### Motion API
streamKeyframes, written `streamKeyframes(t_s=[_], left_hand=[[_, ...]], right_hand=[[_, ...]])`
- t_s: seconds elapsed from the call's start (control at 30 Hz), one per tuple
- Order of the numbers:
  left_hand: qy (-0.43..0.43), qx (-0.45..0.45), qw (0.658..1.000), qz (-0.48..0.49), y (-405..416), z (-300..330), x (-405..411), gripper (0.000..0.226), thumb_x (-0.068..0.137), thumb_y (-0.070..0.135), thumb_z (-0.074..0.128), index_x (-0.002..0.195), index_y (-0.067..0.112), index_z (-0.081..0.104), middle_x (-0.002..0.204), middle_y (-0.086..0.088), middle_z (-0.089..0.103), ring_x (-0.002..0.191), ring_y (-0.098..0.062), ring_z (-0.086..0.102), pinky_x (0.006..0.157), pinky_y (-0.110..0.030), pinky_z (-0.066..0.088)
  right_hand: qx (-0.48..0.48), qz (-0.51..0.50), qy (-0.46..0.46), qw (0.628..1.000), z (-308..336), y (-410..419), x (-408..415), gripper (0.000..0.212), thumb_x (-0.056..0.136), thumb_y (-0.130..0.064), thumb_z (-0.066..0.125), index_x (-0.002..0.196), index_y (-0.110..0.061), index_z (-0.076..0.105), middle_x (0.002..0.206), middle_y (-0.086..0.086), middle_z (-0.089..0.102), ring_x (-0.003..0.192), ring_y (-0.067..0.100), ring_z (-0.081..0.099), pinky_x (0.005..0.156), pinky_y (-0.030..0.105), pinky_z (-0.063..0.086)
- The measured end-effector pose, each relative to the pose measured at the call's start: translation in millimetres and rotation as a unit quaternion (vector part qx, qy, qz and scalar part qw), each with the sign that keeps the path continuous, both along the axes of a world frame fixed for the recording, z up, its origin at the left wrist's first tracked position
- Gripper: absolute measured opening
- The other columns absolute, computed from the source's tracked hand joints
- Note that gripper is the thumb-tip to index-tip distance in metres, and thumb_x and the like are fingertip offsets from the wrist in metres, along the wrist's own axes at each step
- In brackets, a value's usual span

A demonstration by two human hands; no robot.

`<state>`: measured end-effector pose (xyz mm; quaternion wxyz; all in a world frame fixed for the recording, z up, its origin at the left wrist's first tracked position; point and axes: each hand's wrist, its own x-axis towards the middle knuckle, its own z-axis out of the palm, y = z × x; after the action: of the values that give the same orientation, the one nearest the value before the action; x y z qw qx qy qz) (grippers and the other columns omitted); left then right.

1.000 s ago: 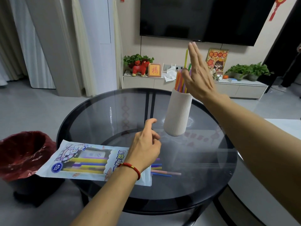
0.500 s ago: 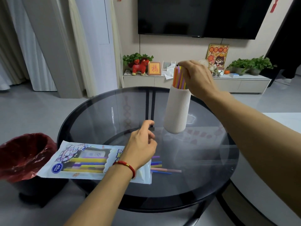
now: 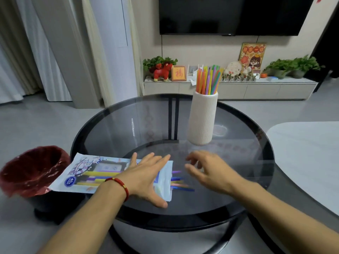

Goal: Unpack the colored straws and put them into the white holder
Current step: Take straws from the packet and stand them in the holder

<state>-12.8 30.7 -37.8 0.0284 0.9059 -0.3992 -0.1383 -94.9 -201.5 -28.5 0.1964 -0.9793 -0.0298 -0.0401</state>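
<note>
A white ribbed holder (image 3: 201, 120) stands on the round glass table (image 3: 256, 162), with several colored straws (image 3: 209, 79) sticking out of its top. A white and blue straw packet (image 3: 88, 173) lies flat at the table's front left, and more straws show through its window. Several straw ends (image 3: 179, 182) poke out of its open right end. My left hand (image 3: 146, 176) lies flat on the packet's right part, fingers spread. Just right of those loose ends hovers my right hand (image 3: 207, 169), fingers curled and apart, blurred and holding nothing.
A bin with a red liner (image 3: 31, 171) stands on the floor by the table's left edge. A white tabletop (image 3: 308, 153) lies to the right. Behind are a low TV cabinet (image 3: 229, 87) with plants and ornaments, and curtains at the left.
My right hand left the top of the holder and came down to the straw ends by the packet. My left hand dropped flat onto the packet. The straws now stand free in the holder.
</note>
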Motion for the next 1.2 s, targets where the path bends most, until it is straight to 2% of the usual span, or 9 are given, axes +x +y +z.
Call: streamKeyframes(t_s=[0.13,0.33,0.5,0.63,0.83,0.93,1.03,1.1,1.2], left_hand=[[0.000,-0.030,0.999,-0.009,-6.6,2.7,-2.4,0.134,0.059,0.071,0.071,0.155,0.032,-0.015,0.154,0.011,0.021,0.147,-0.011,0.013,0.119,-0.061,-0.007],[-0.008,-0.049,0.999,-0.009,-8.4,7.4,-6.3,0.125,0.060,0.064,0.074,0.154,0.043,-0.006,0.142,0.009,0.029,0.139,-0.013,0.028,0.118,-0.065,-0.002],[-0.001,-0.039,0.999,-0.017,-8.1,14.3,-9.7,0.103,0.063,0.054,0.077,0.143,0.065,0.014,0.146,0.001,0.026,0.139,-0.016,0.021,0.113,-0.069,-0.004],[-0.019,-0.018,1.000,0.009,-1.6,11.6,-1.6,0.099,0.064,0.052,0.077,0.146,0.053,0.023,0.154,0.000,0.017,0.147,-0.017,0.007,0.111,-0.073,-0.005],[-0.025,0.011,0.999,0.025,-4.2,11.5,1.6,0.097,0.062,0.075,0.070,0.145,0.042,0.032,0.161,0.002,0.004,0.150,-0.019,-0.009,0.111,-0.075,-0.006],[-0.071,-0.052,0.996,-0.009,-25.4,12.1,-6.4,0.071,0.078,0.075,0.056,0.134,0.034,0.045,0.156,-0.002,0.023,0.148,-0.018,0.006,0.115,-0.069,0.002],[-0.161,-0.083,0.982,-0.049,-49.5,10.7,-14.2,0.034,0.097,0.051,0.048,0.115,0.023,0.054,0.128,-0.001,0.045,0.132,-0.019,0.030,0.118,-0.056,0.016],[-0.186,-0.086,0.977,-0.051,-58.9,9.2,-17.5,0.025,0.101,0.043,0.043,0.110,0.022,0.052,0.118,0.000,0.048,0.122,-0.020,0.038,0.116,-0.048,0.021],[-0.155,-0.108,0.982,-0.018,-68.2,9.1,-21.7,0.020,0.103,0.042,0.039,0.101,0.023,0.047,0.108,0.000,0.054,0.111,-0.021,0.043,0.109,-0.047,0.030]], right_hand=[[-0.099,0.031,0.002,0.995,-46.7,12.0,-11.0,0.070,0.099,-0.071,0.036,0.153,-0.026,0.040,0.145,-0.004,0.048,0.127,0.020,0.045,0.105,0.038,0.038],[-0.162,0.079,-0.048,0.982,-50.2,22.9,-4.2,0.057,0.101,-0.066,0.026,0.112,-0.018,0.055,0.108,0.001,0.058,0.095,0.026,0.056,0.078,0.037,0.043],[-0.183,0.127,-0.049,0.974,-43.7,20.4,-9.6,0.033,0.112,-0.049,0.029,0.116,-0.020,0.043,0.111,0.001,0.060,0.096,0.029,0.063,0.063,0.040,0.043],[-0.185,0.096,0.031,0.977,-24.1,-6.2,-14.4,0.031,0.109,-0.057,0.024,0.095,-0.030,0.027,0.096,-0.001,0.064,0.083,0.035,0.064,0.061,0.042,0.039],[-0.201,0.034,0.088,0.975,7.4,-48.1,-32.8,0.028,0.108,-0.056,0.031,0.099,-0.031,0.037,0.088,-0.002,0.064,0.079,0.026,0.064,0.070,0.044,0.052],[-0.005,0.066,0.113,0.991,20.6,-60.6,-45.1,0.031,0.102,-0.057,0.039,0.091,-0.032,0.053,0.075,-0.007,0.065,0.064,0.013,0.059,0.061,0.035,0.053],[0.258,0.053,0.195,0.945,30.3,-83.0,-57.6,0.033,0.099,-0.058,0.059,0.095,-0.029,0.072,0.071,-0.006,0.065,0.057,0.005,0.053,0.049,0.018,0.043],[0.430,0.067,0.232,0.870,27.8,-103.4,-62.7,0.047,0.097,-0.057,0.067,0.119,-0.016,0.074,0.088,0.008,0.071,0.064,0.009,0.062,0.047,0.016,0.044],[0.661,0.127,0.258,0.693,17.4,-134.3,-67.2,0.076,0.092,-0.050,0.074,0.151,-0.007,0.052,0.136,0.026,0.065,0.096,0.027,0.075,0.055,0.025,0.059]])
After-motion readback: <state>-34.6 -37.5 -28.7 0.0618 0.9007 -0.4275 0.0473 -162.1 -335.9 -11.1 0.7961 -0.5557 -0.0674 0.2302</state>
